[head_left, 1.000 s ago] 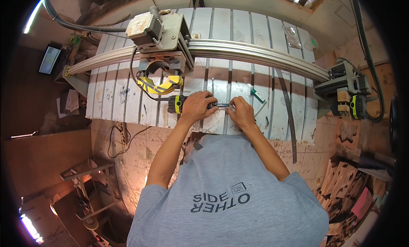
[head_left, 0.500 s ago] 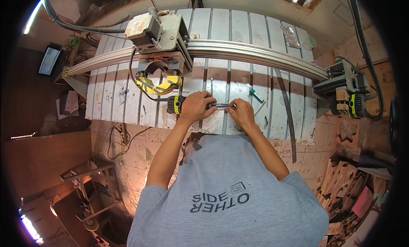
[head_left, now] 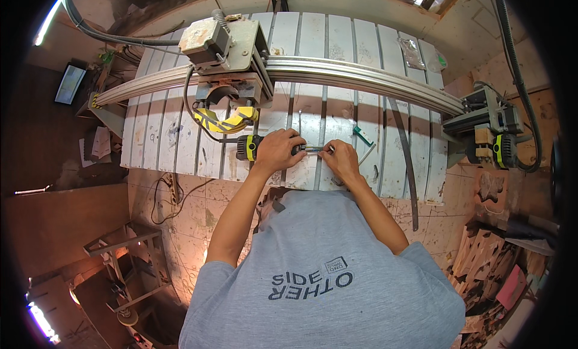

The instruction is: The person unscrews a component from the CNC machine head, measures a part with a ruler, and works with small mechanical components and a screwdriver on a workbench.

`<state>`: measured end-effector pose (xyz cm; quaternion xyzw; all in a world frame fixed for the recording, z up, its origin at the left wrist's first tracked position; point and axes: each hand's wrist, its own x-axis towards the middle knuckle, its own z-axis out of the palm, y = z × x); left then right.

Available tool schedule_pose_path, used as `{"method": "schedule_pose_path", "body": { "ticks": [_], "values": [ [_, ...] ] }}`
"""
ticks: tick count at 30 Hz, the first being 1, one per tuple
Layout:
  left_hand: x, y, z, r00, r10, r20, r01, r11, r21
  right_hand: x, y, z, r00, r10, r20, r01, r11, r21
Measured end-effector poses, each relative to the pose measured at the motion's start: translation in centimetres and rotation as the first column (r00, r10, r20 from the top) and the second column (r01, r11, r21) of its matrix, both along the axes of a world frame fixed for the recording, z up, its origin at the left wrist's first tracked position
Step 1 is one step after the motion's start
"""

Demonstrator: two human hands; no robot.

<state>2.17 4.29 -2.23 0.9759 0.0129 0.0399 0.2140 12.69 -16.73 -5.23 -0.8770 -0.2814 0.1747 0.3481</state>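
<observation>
A corded power tool, black with a lime-green band, lies on its side on the slatted table. My left hand is closed over its body, hiding much of it. Thin metal rods span the gap between my hands at the tool's front end. The fingertips of my right hand pinch the far-right end of these rods; the exact grip is partly hidden. Just right of that hand, a small tool with a green head rests on the slats.
Over the slatted table runs a metal gantry rail, carrying a motor carriage with a yellow-and-black clamp. A dark flat strip overhangs the front edge. Another lime-banded motor hangs at right. Wood scraps are piled lower right.
</observation>
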Motion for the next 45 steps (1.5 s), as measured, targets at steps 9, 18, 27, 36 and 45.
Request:
{"method": "schedule_pose_path", "body": {
  "ticks": [9, 18, 27, 36, 45],
  "values": [
    [0.07, -0.05, 0.34, 1.0, -0.007, -0.009, 0.007, 1.0, -0.001, 0.06, 0.01, 0.29, 1.0, -0.002, -0.03, 0.002, 1.0, -0.007],
    [0.02, -0.01, 0.19, 1.0, -0.004, -0.009, 0.004, 1.0, -0.006, 0.16, -0.02, 0.08, 0.999, 0.003, -0.033, -0.003, 1.0, -0.003],
    [0.0, -0.02, 0.0, 1.0, 0.002, -0.009, -0.002, 1.0, -0.007, 0.08, -0.11, 0.02, 1.0, -0.001, -0.023, 0.001, 1.0, 0.027],
    [0.06, -0.03, 0.04, 1.0, -0.002, -0.006, 0.002, 1.0, 0.001, 0.16, -0.12, 0.1, 0.998, -0.005, -0.065, 0.006, 1.0, 0.019],
    [0.01, -0.01, -0.01, 1.0, -0.005, -0.007, 0.005, 1.0, 0.003, 0.17, -0.12, 0.07, 0.999, 0.0, -0.052, 0.001, 1.0, 0.027]
  ]
}}
